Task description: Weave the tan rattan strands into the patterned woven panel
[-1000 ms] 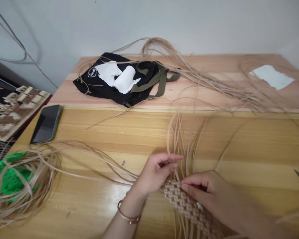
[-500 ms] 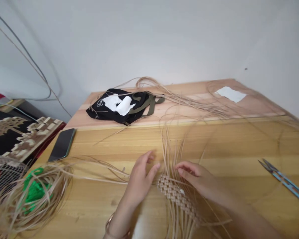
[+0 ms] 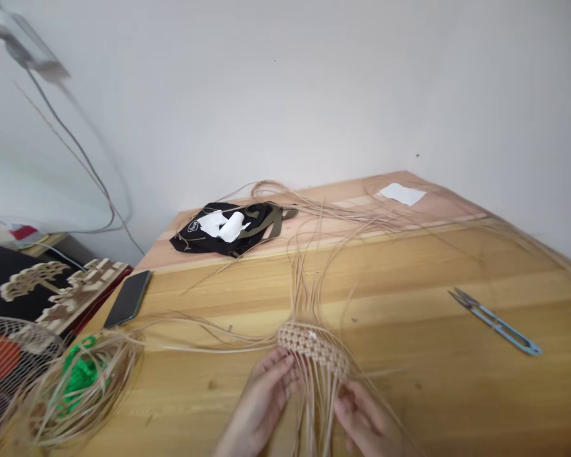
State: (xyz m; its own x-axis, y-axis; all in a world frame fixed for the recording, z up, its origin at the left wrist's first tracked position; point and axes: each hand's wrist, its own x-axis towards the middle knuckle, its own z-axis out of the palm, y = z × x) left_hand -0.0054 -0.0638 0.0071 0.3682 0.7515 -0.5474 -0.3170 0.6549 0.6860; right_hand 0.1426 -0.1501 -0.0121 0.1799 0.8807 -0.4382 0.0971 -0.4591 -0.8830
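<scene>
A small woven piece of tan cane strands (image 3: 313,346) lies before me, with long loose strands fanning out away from me, to the left and towards me. My left hand (image 3: 269,390) is at its lower left corner, thumb and fingers closed on the woven edge. At the lower right corner my right hand (image 3: 364,412) has its fingers closed round strands that hang towards me; it is slightly blurred. A small white spot (image 3: 313,334) shows on the weave's top edge.
Blue-handled thread snips (image 3: 497,324) lie at the right. Left are a coiled strand bundle (image 3: 38,412) with green ties (image 3: 80,374), a phone (image 3: 128,298) and a wire-mesh fan guard (image 3: 23,355). Behind are a black bag (image 3: 209,247), white paper (image 3: 402,193) and long loose strands (image 3: 323,209).
Both hands have come down from the upper strands to the woven piece's near edge and closed there. The weave now lies more crosswise. The view has shifted to the right and up.
</scene>
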